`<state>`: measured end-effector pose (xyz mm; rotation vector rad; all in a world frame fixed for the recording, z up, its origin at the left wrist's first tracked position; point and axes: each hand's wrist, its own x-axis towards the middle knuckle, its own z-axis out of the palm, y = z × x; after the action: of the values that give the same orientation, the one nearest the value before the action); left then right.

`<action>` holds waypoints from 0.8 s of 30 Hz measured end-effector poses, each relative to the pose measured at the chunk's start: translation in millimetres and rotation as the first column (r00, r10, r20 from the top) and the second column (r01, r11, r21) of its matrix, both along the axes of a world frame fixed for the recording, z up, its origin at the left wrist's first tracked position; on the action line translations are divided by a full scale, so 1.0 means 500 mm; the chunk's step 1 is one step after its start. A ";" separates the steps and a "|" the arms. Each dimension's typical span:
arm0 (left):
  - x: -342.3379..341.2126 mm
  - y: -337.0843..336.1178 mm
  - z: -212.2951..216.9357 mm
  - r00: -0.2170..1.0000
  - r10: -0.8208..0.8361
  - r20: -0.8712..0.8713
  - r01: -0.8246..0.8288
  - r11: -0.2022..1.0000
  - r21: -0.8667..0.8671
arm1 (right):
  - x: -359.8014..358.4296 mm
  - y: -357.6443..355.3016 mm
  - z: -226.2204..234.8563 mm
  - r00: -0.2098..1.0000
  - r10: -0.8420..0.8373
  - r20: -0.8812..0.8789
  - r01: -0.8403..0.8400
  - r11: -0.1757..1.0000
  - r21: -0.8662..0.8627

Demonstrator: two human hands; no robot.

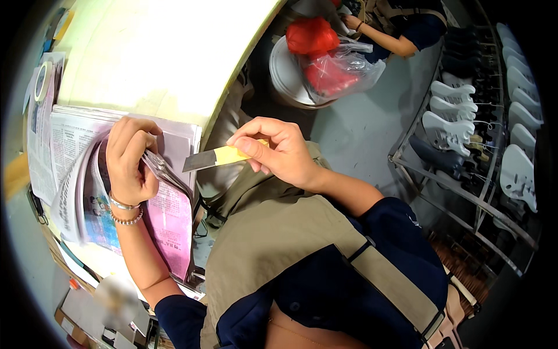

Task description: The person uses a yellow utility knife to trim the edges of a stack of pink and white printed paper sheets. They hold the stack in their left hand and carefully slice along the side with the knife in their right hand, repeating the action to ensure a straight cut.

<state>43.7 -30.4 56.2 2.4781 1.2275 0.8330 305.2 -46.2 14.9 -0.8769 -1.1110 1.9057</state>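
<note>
My left hand (129, 163) is closed on the folded edge of a stack of newspapers (170, 218), bending the upper sheets over to the left. Pink and white printed pages show around the wrist, which wears bracelets. In my right hand (285, 152) is a flat dark blade (200, 161) with yellow tape wrapped around its grip end, pinched between thumb and fingers. The blade points left toward the papers, apart from them, in front of my tan apron (273, 238).
A pale lit worktable (157, 58) carries the papers, with a tape roll (42, 81) at its left. Beyond stands a white bucket (285, 70) with red and clear plastic bags (331, 75). Another person's arm (383, 38) is behind it. White guitar bodies (447, 128) hang on a metal rack (442, 186) at right.
</note>
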 end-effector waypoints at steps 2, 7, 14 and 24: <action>-0.005 -0.001 -0.004 1.000 -0.003 0.028 0.003 1.000 0.020 | 0.004 0.003 0.006 0.998 -0.009 0.065 0.010 1.000 -0.016; -0.031 -0.001 -0.018 0.999 -0.003 0.032 0.003 1.000 0.001 | 0.007 0.008 0.012 0.963 -0.175 0.207 0.151 0.980 0.127; -0.025 -0.003 -0.003 0.996 -0.013 0.093 0.007 0.998 0.066 | -0.001 0.052 0.030 0.923 -0.225 0.314 0.105 0.929 0.356; -0.028 -0.001 -0.007 0.994 -0.019 0.110 0.010 0.997 0.083 | -0.032 0.086 0.064 0.892 -0.187 0.412 -0.047 0.867 0.496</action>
<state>29.4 -31.1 52.9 2.4636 1.1584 1.0219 289.2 -3.3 46.7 -1.0616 -1.7219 1.2725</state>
